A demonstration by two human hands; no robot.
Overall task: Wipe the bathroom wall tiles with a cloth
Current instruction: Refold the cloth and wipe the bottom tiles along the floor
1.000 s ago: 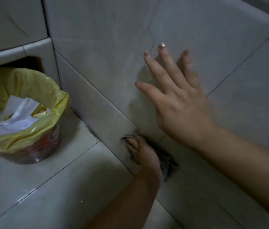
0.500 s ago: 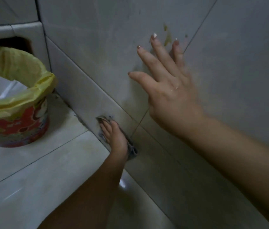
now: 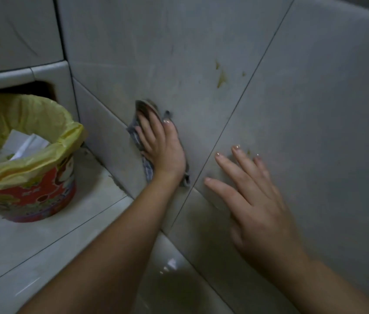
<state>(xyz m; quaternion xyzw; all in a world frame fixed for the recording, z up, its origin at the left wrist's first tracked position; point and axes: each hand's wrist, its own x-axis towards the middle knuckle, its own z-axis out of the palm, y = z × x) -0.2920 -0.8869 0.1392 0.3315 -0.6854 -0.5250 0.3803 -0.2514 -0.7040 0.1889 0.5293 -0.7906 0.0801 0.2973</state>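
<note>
- Your left hand (image 3: 163, 146) presses the cloth (image 3: 143, 109) flat against the wall tiles (image 3: 133, 53), fingers stretched out and lying straight on the fabric, the thumb along the right edge.
- The cloth is a grey checked rag. It shows above your fingertips as a bunched fold, along the left side of the hand, and as a small corner below the wrist; the rest is hidden under your palm.
- The cloth sits on the lower part of the wall, just above the slanted grout line that crosses the tiles there, and just left of the long grout line that runs up to the right.
- Your right hand (image 3: 260, 214) rests flat on the neighbouring tile, fingers spread and straight, holding nothing. It lies to the right of that long grout line, near the left hand but not touching it.
- Yellowish stains (image 3: 221, 77) mark the tile above and to the right of the cloth, well apart from it. A small speck of the same colour shows just beyond your right fingertips.
- To the left, a bin (image 3: 31, 193) with a red printed side stands on the floor tiles (image 3: 43, 252), close to the corner of the wall. A yellow bag (image 3: 43, 118) lines it, and white paper (image 3: 25, 143) lies inside.
- A bright wet-looking glint shows on the floor between your two forearms.
</note>
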